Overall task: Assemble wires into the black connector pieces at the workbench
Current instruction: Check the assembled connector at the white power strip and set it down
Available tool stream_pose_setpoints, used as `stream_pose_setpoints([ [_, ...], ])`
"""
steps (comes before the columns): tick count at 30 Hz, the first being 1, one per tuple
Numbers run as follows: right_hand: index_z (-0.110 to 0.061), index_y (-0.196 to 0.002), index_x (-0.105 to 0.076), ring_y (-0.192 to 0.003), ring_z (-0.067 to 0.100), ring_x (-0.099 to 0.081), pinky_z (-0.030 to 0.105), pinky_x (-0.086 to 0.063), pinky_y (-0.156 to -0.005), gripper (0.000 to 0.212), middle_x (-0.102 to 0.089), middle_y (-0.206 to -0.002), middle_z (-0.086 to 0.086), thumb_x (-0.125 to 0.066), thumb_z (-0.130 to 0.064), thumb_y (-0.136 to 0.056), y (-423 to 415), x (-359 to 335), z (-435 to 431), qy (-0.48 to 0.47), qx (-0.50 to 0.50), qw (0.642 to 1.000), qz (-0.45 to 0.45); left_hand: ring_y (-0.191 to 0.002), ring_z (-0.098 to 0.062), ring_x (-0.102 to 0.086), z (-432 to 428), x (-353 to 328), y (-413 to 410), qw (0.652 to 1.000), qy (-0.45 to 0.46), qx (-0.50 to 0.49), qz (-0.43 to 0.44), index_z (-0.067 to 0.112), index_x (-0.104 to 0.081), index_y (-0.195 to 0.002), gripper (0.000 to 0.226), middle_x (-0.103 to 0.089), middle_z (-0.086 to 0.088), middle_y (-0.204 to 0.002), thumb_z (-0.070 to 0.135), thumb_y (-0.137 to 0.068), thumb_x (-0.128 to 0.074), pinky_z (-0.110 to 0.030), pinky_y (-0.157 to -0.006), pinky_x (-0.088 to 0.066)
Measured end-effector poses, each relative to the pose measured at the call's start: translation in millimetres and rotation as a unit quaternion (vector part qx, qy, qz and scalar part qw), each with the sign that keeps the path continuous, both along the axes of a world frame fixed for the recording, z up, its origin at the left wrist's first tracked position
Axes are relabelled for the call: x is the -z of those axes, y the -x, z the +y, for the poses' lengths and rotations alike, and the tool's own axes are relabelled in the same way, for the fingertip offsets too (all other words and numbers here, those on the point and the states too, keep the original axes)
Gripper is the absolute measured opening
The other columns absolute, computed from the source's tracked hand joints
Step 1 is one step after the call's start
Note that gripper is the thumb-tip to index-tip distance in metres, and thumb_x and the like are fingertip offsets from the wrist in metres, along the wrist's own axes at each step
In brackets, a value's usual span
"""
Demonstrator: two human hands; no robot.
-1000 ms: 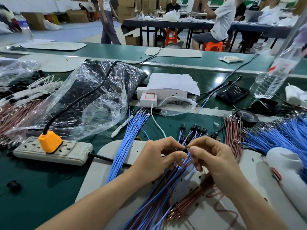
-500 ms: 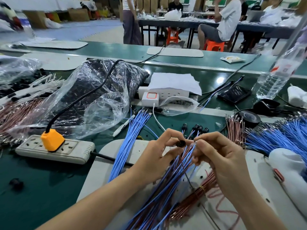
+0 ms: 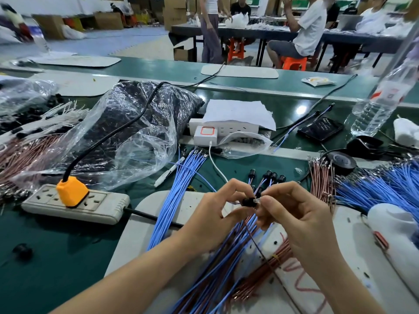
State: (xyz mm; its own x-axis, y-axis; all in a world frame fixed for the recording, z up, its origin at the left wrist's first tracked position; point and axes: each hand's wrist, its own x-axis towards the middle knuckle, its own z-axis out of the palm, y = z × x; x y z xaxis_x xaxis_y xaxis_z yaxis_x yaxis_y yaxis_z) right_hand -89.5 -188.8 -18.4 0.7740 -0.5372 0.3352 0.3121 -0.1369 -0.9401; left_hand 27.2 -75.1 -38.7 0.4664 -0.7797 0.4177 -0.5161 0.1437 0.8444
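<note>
Right of the power strip (image 3: 74, 205), my left hand (image 3: 215, 220) pinches the black connector (image 3: 247, 201), and my right hand (image 3: 301, 225) grip has now brought a wire terminal (image 3: 258, 201) to its mouth, ready for insertion.

Two hands (image 3: 213, 220) (image 3: 301, 225), two power strips (image 3: 74, 203) (image 3: 229, 128)

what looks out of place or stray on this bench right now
One small black piece lies alone on the green bench at the near left, apart from the plastic bag with dark contents. Nothing else stands out.
</note>
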Motion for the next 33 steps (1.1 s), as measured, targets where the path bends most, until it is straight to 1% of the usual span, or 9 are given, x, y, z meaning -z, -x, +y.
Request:
stream_pose_setpoints([
  [3, -0.024, -0.078, -0.068, -0.058, 0.010, -0.066, 0.016, -0.053, -0.059, 0.006, -0.070, -0.068, 0.000, -0.068, -0.019, -0.075, 0.5, 1.5, -2.1, 0.090, 0.034, 0.995, 0.025, -0.084, -0.011, -0.065, -0.8, 1.8, -1.3, 1.000, -0.009, -0.009, -0.012, 0.030, -0.054, -0.095, 0.025, -0.063, 0.020, -0.081, 0.010, -0.086, -0.066, -0.025, -0.080, -0.049],
  [5, -0.028, -0.078, -0.067, -0.064, 0.007, -0.068, 0.015, -0.053, -0.064, 0.015, -0.070, -0.072, -0.008, -0.071, -0.014, -0.077, 0.9, 3.7, -5.1, 0.174, 0.055, 0.982, 0.048, -0.084, -0.008, -0.065, -1.0, 2.9, -2.4, 1.000, -0.011, -0.015, -0.014, 0.027, -0.057, -0.096, 0.022, -0.064, 0.019, -0.082, 0.012, -0.085, -0.068, -0.022, -0.081, -0.049],
  [7, -0.027, -0.079, -0.067, -0.066, 0.006, -0.069, 0.016, -0.054, -0.066, 0.023, -0.070, -0.073, -0.012, -0.073, -0.005, -0.078, 1.1, 5.5, -6.6, 0.228, 0.065, 0.969, 0.063, -0.085, -0.005, -0.065, -1.2, 4.3, -3.4, 1.000, -0.015, -0.015, -0.012, 0.015, -0.061, -0.099, 0.017, -0.066, 0.011, -0.085, 0.012, -0.084, -0.068, -0.020, -0.082, -0.049],
  [9, -0.021, -0.079, -0.067, -0.062, 0.005, -0.068, 0.013, -0.052, -0.062, 0.021, -0.070, -0.069, -0.009, -0.072, -0.001, -0.079, 1.6, 5.4, -8.5, 0.201, 0.049, 0.975, 0.077, -0.086, -0.006, -0.066, -1.3, 5.3, -4.2, 1.000, -0.021, -0.011, -0.005, 0.008, -0.062, -0.099, 0.017, -0.068, 0.004, -0.087, 0.011, -0.084, -0.069, -0.021, -0.083, -0.050],
  [14, -0.002, -0.076, -0.065, -0.056, 0.023, -0.066, 0.023, -0.053, -0.055, 0.006, -0.068, -0.064, 0.015, -0.066, -0.006, -0.079, 1.3, 3.5, -15.3, -0.015, -0.033, 0.993, 0.112, -0.088, -0.006, -0.068, -1.3, 6.1, -5.2, 0.999, -0.037, -0.004, -0.005, 0.006, -0.063, -0.097, 0.017, -0.072, 0.002, -0.091, 0.010, -0.082, -0.071, -0.021, -0.085, -0.051],
  [18, 0.003, -0.080, -0.059, -0.062, 0.024, -0.069, 0.024, -0.055, -0.059, 0.007, -0.070, -0.068, 0.017, -0.065, -0.002, -0.080, 1.5, 3.6, -19.0, -0.011, -0.071, 0.985, 0.156, -0.084, -0.007, -0.069, -1.3, 7.4, -7.3, 0.999, -0.042, -0.009, 0.009, 0.009, -0.067, -0.094, 0.015, -0.074, -0.001, -0.088, 0.013, -0.081, -0.073, -0.021, -0.081, -0.053],
  [23, 0.011, -0.081, -0.054, -0.062, 0.030, -0.068, 0.027, -0.056, -0.058, 0.023, -0.069, -0.071, 0.024, -0.065, -0.010, -0.075, 4.4, 1.6, -23.3, -0.079, -0.108, 0.973, 0.187, -0.080, -0.001, -0.067, -0.5, 6.4, -5.7, 0.998, -0.057, 0.018, 0.035, 0.022, -0.065, -0.087, 0.014, -0.070, 0.014, -0.081, 0.014, -0.079, -0.074, -0.017, -0.079, -0.050],
  [28, 0.007, -0.078, -0.055, -0.062, 0.028, -0.069, 0.027, -0.056, -0.058, 0.018, -0.069, -0.069, 0.022, -0.065, -0.007, -0.075, 3.0, 3.6, -22.9, -0.057, -0.103, 0.975, 0.190, -0.075, 0.002, -0.065, -1.2, 5.0, -5.4, 0.997, -0.066, 0.026, 0.041, 0.021, -0.064, -0.083, 0.019, -0.069, 0.014, -0.077, 0.009, -0.076, -0.076, -0.012, -0.076, -0.047],
  [33, 0.003, -0.072, -0.058, -0.061, 0.032, -0.068, 0.028, -0.056, -0.056, 0.014, -0.068, -0.069, 0.026, -0.067, -0.008, -0.072, 3.5, 4.6, -23.4, -0.104, -0.108, 0.970, 0.193, -0.071, 0.004, -0.064, -1.3, 4.8, -4.3, 0.997, -0.060, 0.037, 0.042, 0.026, -0.063, -0.079, 0.023, -0.068, 0.013, -0.072, 0.008, -0.076, -0.076, -0.012, -0.073, -0.047],
])
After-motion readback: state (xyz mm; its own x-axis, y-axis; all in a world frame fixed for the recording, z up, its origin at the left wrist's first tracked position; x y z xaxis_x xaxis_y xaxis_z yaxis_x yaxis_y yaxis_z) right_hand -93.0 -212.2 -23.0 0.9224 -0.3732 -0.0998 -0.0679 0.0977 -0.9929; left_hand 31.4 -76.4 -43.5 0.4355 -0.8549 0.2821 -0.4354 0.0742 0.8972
